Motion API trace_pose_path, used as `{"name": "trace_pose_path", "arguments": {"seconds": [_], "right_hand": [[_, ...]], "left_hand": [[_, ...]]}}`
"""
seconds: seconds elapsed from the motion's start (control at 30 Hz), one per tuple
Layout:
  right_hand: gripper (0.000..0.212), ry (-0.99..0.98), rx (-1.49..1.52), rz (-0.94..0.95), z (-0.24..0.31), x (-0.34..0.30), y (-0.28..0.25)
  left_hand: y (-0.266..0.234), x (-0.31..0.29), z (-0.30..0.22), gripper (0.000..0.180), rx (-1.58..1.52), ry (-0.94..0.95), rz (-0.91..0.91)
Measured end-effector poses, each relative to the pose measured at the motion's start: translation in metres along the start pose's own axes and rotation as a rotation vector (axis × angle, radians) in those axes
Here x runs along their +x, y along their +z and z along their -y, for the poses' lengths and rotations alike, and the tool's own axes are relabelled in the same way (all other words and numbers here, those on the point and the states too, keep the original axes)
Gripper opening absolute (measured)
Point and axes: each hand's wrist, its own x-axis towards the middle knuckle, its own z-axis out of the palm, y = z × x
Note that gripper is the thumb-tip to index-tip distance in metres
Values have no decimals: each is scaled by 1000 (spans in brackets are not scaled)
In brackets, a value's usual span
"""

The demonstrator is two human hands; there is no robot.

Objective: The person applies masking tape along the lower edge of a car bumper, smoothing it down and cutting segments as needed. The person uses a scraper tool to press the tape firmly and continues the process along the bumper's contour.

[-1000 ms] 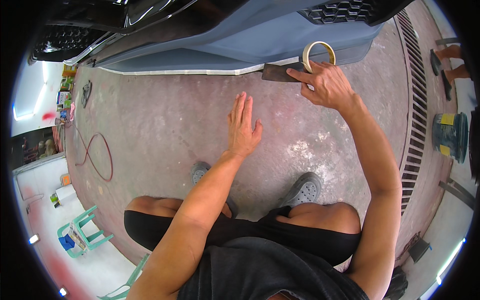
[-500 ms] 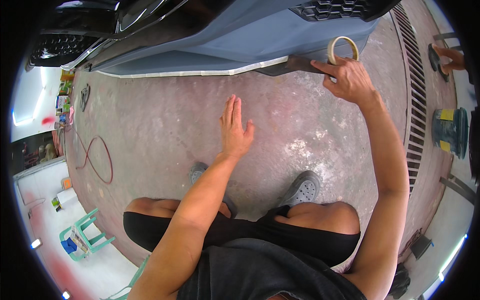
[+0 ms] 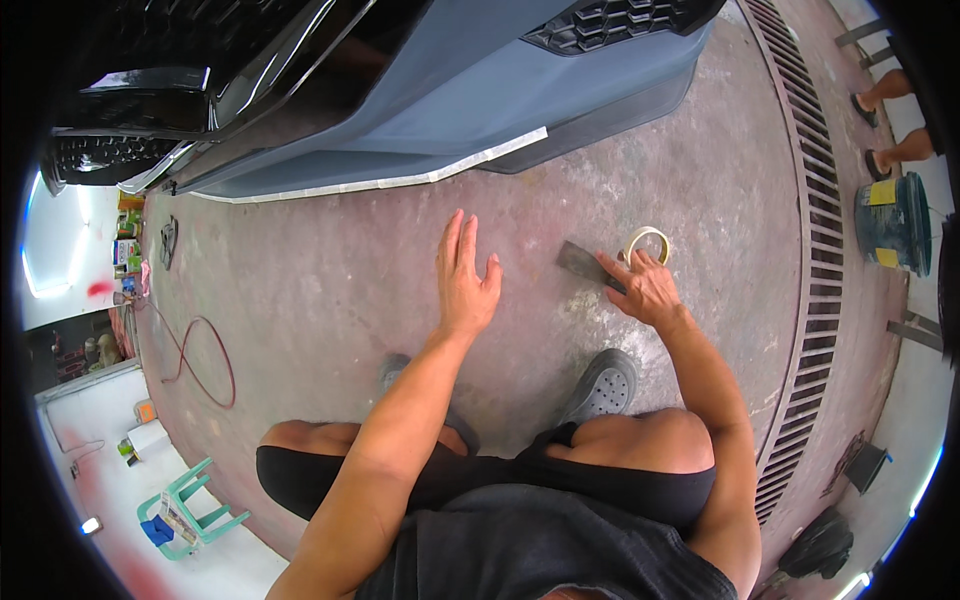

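My right hand [image 3: 648, 294] is closed on a flat, dark, scraper-like blade [image 3: 582, 264], whose free end points left. A roll of pale masking tape [image 3: 645, 230] is at the same hand, standing behind its fingers; how it is held is hidden. My left hand [image 3: 467, 280] hangs over the floor with its fingers stretched out and holds nothing. Ahead of both hands is the grey bumper [image 3: 450, 95] of a vehicle. Whitish tape [image 3: 370, 182] runs along its lower edge and stops before the darker lower lip [image 3: 610, 125] on the right. Neither hand touches the bumper.
A long floor grate [image 3: 822, 230] runs along the right, beside a dark bucket [image 3: 893, 225] and another person's legs [image 3: 905, 148]. On the left lie a red hose [image 3: 232, 375] and a green plastic stool [image 3: 190, 510]. My grey clogs [image 3: 605, 385] are below my hands.
My right hand has pulled back from the bumper's edge toward me, bringing the blade and tape roll along. The left hand stays stretched out. The view has shifted slightly.
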Motion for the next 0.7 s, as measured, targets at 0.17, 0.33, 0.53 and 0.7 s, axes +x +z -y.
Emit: {"name": "trace_pose_path", "arguments": {"seconds": [0.17,0.33,0.53,0.7], "right_hand": [[101,295,733,-13,24,28,-56],[109,199,1042,-215,49,47,-97],[103,159,996,-182,56,49,-98],[100,5,823,-237,59,57,-95]], "left_hand": [[-6,18,-29,43,-311,-171,25],[-11,45,-82,29,-615,-171,141],[-24,59,-121,31,-584,-10,186],[-12,44,-119,28,-329,165,104]]}}
